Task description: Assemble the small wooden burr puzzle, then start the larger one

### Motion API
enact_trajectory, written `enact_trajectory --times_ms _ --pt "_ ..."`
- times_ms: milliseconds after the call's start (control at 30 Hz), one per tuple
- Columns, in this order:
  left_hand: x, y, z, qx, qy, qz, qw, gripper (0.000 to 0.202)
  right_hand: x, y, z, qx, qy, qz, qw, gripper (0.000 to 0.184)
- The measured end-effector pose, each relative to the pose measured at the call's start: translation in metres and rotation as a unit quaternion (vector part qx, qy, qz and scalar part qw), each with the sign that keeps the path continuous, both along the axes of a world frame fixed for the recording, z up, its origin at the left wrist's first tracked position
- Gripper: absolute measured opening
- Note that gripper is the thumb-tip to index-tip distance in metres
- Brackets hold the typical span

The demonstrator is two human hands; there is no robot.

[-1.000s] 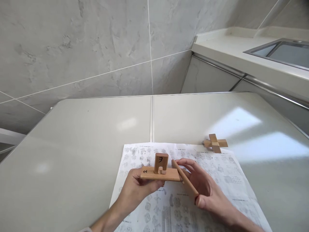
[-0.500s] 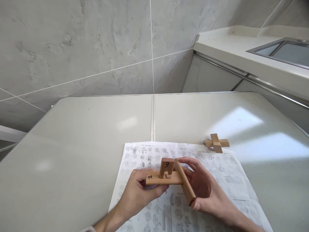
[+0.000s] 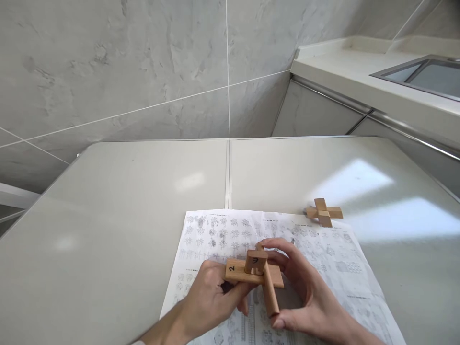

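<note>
My left hand (image 3: 210, 294) is closed around a flat wooden puzzle piece marked 2 (image 3: 236, 274), held above the paper. A second piece, marked 3 (image 3: 256, 258), stands upright through it, with a notch at its lower end. Between the thumb and fingertips of my right hand (image 3: 309, 282) is a third wooden piece (image 3: 270, 292), gripped by its two ends. It lies across the piece marked 2, close against the piece marked 3. One end of the piece marked 2 sticks out to the right beyond it. How the pieces interlock inside is hidden.
Beneath my hands a printed sheet (image 3: 201, 239) with small puzzle diagrams covers the front of the pale table (image 3: 108, 215). An assembled wooden cross (image 3: 324, 212) sits at the sheet's far right edge. A counter with a sink (image 3: 424, 74) stands behind on the right.
The third piece has moved left along the piece marked 2, up to the piece marked 3. The end of the piece marked 2 now shows beyond it. My left hand has shifted slightly right.
</note>
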State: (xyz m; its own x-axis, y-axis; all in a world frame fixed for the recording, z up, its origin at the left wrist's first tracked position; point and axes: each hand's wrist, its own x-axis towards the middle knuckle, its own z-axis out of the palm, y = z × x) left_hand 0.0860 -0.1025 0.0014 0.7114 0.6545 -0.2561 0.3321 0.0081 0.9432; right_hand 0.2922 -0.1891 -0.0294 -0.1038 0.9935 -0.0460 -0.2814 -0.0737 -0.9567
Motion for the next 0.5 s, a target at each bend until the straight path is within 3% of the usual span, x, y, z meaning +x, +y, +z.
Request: enact_trajectory --times_ms 500 --pt "-0.0007 0.0002 0.0018 0.045 0.012 -0.059 0.997 0.045 -0.0010 -0.0001 0.0036 -0.006 -0.030 -0.020 0.999 0.085"
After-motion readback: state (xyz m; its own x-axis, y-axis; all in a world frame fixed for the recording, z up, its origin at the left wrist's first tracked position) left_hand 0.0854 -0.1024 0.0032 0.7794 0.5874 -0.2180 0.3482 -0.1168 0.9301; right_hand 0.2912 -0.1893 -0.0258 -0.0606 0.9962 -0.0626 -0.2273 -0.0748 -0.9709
